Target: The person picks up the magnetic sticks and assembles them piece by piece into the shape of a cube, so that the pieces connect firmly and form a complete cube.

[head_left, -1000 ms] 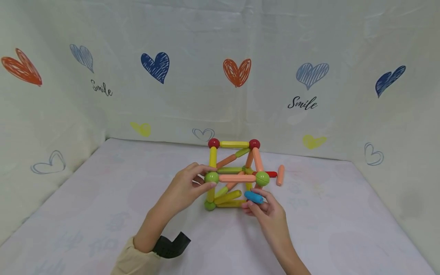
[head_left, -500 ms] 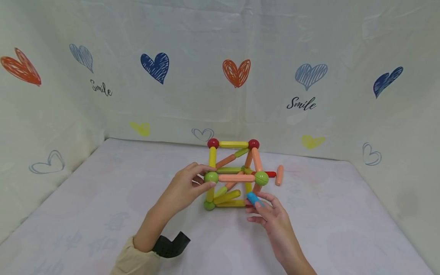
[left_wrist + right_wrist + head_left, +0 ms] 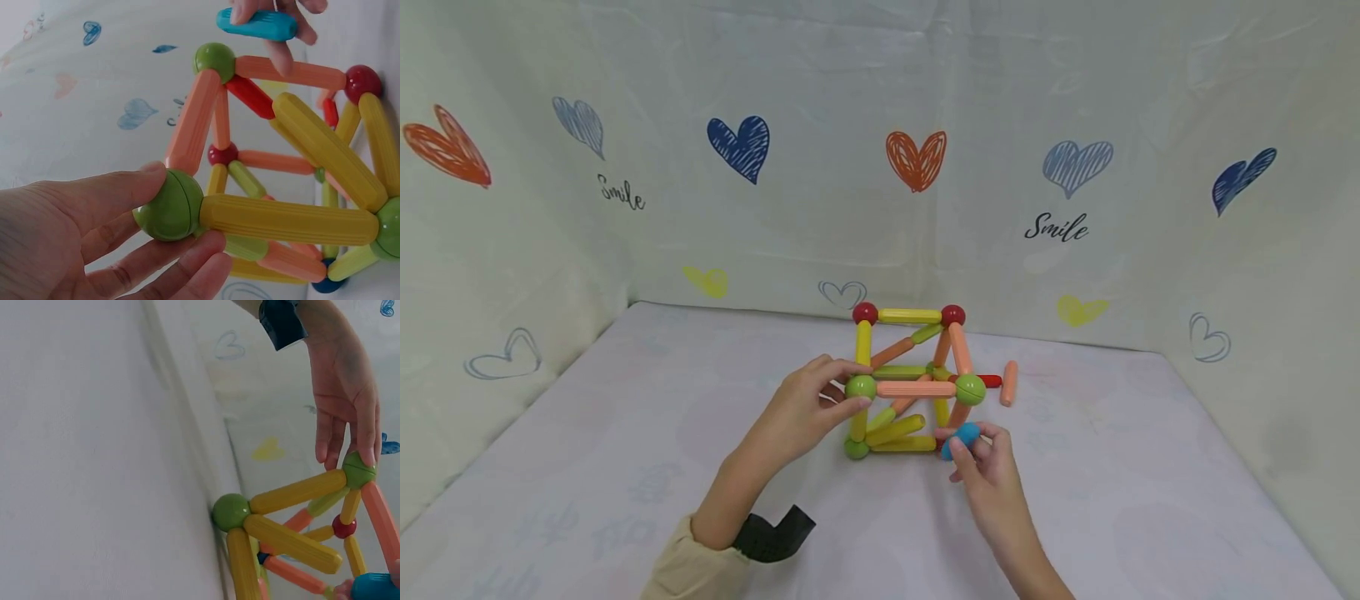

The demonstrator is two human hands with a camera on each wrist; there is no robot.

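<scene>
My left hand [image 3: 797,412] pinches a green ball [image 3: 169,206] at the near upper left corner of a box-like frame of coloured rods and balls. In my right hand [image 3: 992,479], a short blue rod [image 3: 961,441] is held between thumb and fingers, just in front of the frame's near lower right corner. That corner's ball is mostly hidden by the fingers. From the near lower left green ball [image 3: 857,448], a yellow rod [image 3: 294,544] slants up into the front opening, its far end free in the right wrist view.
A loose salmon rod [image 3: 1010,383] lies on the white table right of the frame. A red rod [image 3: 990,381] sticks out beside the frame's right side. Behind stands a white cloth backdrop [image 3: 820,225] with printed hearts.
My right hand has turned the blue rod between its fingers, from slanting down to the right to slanting up to the right. The left hand and the frame have stayed in place.
</scene>
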